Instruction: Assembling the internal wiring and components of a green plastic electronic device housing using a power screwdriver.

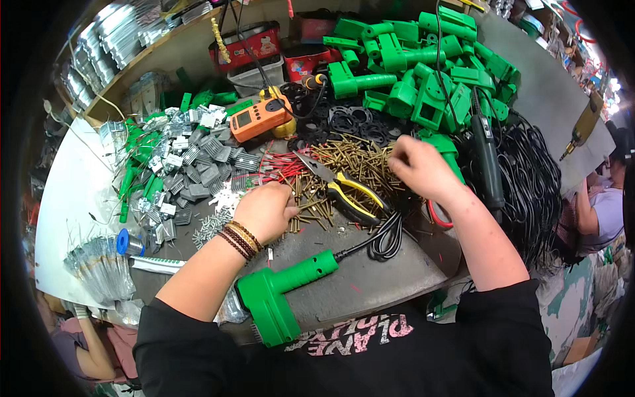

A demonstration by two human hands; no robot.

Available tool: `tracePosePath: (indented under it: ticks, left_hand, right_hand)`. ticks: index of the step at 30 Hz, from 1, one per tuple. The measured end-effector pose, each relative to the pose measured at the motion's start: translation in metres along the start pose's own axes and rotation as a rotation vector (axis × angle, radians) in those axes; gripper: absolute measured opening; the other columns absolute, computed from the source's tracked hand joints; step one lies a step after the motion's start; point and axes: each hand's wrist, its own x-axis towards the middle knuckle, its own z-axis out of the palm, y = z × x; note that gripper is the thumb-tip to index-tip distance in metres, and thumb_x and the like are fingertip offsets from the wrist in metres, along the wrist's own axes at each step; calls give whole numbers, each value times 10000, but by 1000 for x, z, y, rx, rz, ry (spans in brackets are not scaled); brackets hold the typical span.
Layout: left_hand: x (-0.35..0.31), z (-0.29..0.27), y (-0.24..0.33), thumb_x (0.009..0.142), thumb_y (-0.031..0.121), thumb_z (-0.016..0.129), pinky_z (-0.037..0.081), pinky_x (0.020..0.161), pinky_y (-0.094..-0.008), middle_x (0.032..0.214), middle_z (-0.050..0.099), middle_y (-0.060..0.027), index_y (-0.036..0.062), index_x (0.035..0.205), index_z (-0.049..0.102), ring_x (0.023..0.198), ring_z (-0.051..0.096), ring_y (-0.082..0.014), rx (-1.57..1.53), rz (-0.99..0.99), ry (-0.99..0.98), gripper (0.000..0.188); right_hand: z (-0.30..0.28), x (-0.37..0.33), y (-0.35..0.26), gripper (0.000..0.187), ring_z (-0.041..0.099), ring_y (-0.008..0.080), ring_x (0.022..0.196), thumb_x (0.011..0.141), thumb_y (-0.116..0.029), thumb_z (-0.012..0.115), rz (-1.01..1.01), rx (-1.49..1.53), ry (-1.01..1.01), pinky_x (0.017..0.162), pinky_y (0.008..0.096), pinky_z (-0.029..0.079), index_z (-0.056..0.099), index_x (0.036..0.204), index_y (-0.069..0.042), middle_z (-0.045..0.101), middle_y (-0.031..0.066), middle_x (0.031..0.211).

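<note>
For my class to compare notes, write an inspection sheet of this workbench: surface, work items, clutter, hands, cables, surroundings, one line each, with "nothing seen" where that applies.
Surface: grey tabletop, small scraps scattered on it.
Work items: heaped brass-coloured screws; yellow-black pliers lying on them; green housing nearest the person.
Clutter: grey ridged parts at left, green housings piled at the back, orange meter.
Hands: left hand and right hand at the screws; whether either holds anything is unclear.
Cables: black cord from the near housing, looped; black cables bundled at right.
Surroundings: people partly visible at right and lower left.
</note>
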Motion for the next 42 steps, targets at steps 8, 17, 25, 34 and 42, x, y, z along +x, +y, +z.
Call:
tracePosePath:
  ticks: [8, 17, 25, 34, 42]
  left_hand:
    - [-49, -26, -22, 858, 79, 715, 534, 669, -376, 824, 686, -127, 52, 985, 694, 733, 673, -280, -51, 169, 461, 131]
    - [-108, -38, -1, 865, 64, 727, 524, 709, -301, 906, 711, -93, 18, 912, 742, 811, 673, -171, -704, -5, 121, 67]
    - [-100, -6, 3, 963, 114, 640, 536, 764, -362, 919, 691, -140, 27, 1043, 686, 843, 681, -302, -707, 206, 152, 126]
    - [-98, 2, -5, 882, 94, 676, 520, 787, -398, 942, 677, -129, 82, 1166, 703, 869, 636, -323, -507, 302, 144, 285]
    - [-99, 12, -5, 901, 64, 621, 544, 828, -416, 1012, 682, -147, 68, 1162, 649, 951, 667, -351, -582, 310, 184, 263]
  right_hand:
    - [19, -104, -65, 161, 678, 285, 856, 893, -78, 668, -295, 443, -387, 773, 349, 544, 669, 1047, -31, 681, 118, 974]
    - [48, -127, -82, 93, 653, 212, 800, 821, -142, 764, -235, 344, -439, 683, 332, 527, 701, 852, -81, 651, 39, 848]
    - [54, -112, -124, 111, 581, 225, 885, 806, -144, 673, -474, -58, -189, 775, 366, 484, 710, 907, -117, 592, 17, 896]
    - [87, -95, -151, 131, 602, 246, 736, 770, -92, 644, -589, 54, -221, 639, 382, 504, 639, 900, -87, 516, 57, 821]
    - [90, -86, -148, 169, 614, 220, 712, 787, -102, 643, -731, 61, -248, 600, 363, 500, 675, 952, -82, 528, 48, 812]
